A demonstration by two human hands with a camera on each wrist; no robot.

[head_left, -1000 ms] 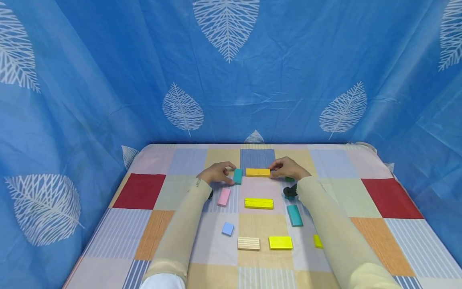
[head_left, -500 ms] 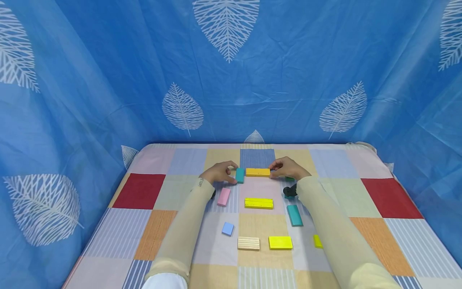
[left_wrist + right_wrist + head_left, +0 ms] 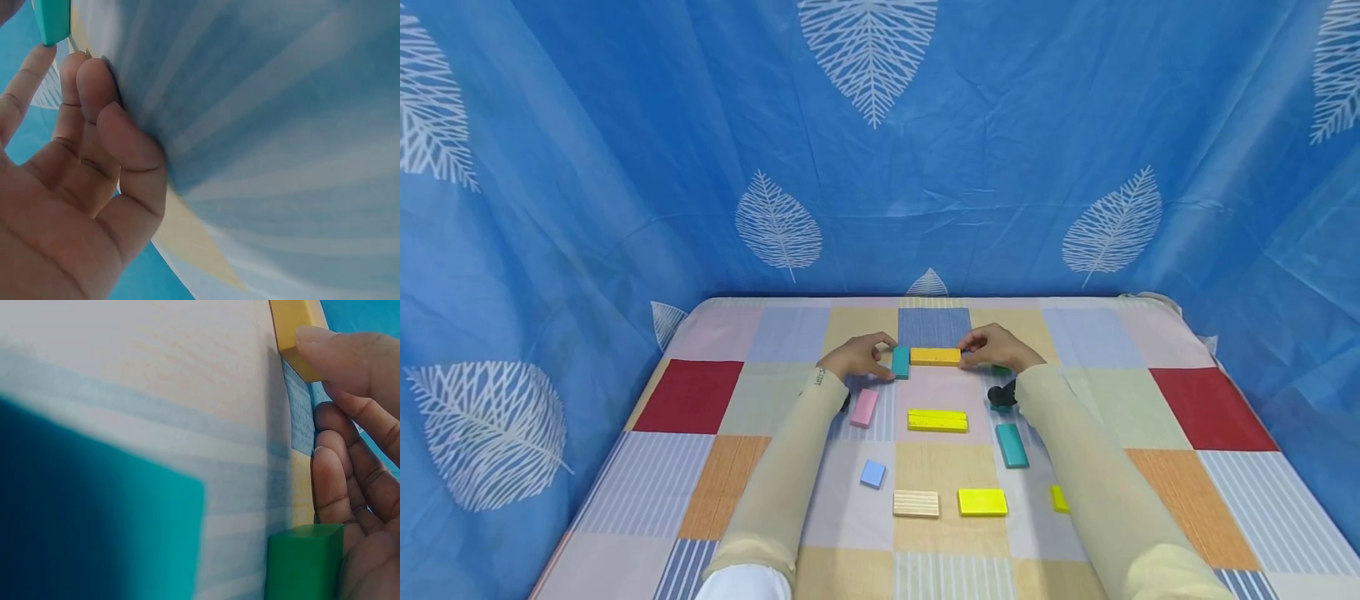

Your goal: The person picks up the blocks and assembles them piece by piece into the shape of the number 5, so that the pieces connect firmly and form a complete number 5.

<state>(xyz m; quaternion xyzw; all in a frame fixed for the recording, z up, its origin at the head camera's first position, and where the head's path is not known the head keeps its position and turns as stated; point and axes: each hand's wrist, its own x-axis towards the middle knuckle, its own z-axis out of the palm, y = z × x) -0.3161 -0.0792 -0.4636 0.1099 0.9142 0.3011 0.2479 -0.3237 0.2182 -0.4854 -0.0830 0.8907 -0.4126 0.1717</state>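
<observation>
My left hand [image 3: 856, 357] pinches a teal block [image 3: 901, 362] by its two ends, index finger at the far end and thumb at the near end. In the left wrist view one finger touches the end of that teal block [image 3: 53, 22], and the other fingers are bent beside the cloth. An orange-yellow block [image 3: 935, 357] lies right against the teal one's right side. My right hand [image 3: 997, 347] holds its right end; the right wrist view has the thumb on the orange-yellow block [image 3: 292, 328]. A green block [image 3: 304, 562] stands just under the right hand.
Closer to me, on the patchwork cloth [image 3: 677, 396], lie a pink block [image 3: 864, 408], yellow blocks [image 3: 937, 421], a blue block [image 3: 872, 473], a ridged wooden block [image 3: 916, 503] and a teal block [image 3: 1012, 446]. A blue leaf-print curtain [image 3: 880, 208] surrounds the table.
My left hand has slid the teal block to the right, closing the gap to the orange-yellow block. The right hand and its block have stayed in place.
</observation>
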